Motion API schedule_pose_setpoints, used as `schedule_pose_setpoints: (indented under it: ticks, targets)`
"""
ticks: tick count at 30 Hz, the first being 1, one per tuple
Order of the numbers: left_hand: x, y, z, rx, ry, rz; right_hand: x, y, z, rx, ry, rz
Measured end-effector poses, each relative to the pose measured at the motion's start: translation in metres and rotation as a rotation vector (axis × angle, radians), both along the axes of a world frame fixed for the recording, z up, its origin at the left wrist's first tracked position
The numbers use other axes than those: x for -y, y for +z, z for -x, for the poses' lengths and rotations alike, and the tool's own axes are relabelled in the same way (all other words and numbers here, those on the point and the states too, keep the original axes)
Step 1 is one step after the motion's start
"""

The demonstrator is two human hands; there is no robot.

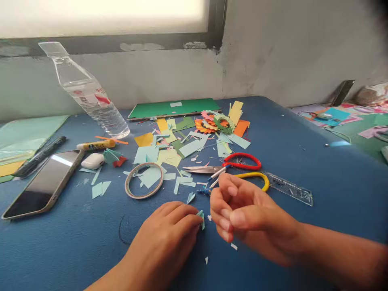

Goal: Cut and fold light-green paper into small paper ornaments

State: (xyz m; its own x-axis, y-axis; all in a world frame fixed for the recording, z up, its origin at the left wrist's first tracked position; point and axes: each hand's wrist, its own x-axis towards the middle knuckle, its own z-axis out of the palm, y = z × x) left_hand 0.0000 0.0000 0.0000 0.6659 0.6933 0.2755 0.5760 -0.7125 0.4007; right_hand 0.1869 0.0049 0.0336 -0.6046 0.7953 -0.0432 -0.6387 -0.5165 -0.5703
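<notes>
My left hand (172, 230) rests low over the blue table, fingers closed on a small folded piece of light-blue paper (202, 220) that sticks out at the fingertips. Its thumb is mostly hidden. To the right, my right hand (248, 214) is raised with the palm turned up and the fingers loosely curled, the thumb lying against them. Nothing shows in it. Just behind it lie scissors (203, 169) with one red and one yellow handle. Another small folded blue piece (190, 198) sits beyond my left hand, near a roll of tape (129, 184).
Paper scraps (194, 145) and paper flower rings (212, 123) cover the middle back, before a green board (176, 108). A clear ruler (291, 189) lies right. On the left are a tilted water bottle (93, 101), phone (42, 182), glue stick (95, 145) and white case (93, 161).
</notes>
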Motion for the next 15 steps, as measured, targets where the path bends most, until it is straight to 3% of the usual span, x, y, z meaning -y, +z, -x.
schedule_pose_setpoints:
  ticks: [15]
  targets:
    - [-0.0031, 0.0013, 0.0025, 0.006, -0.006, 0.002, -0.004, 0.0009, -0.002, 0.089, -0.15, -0.003]
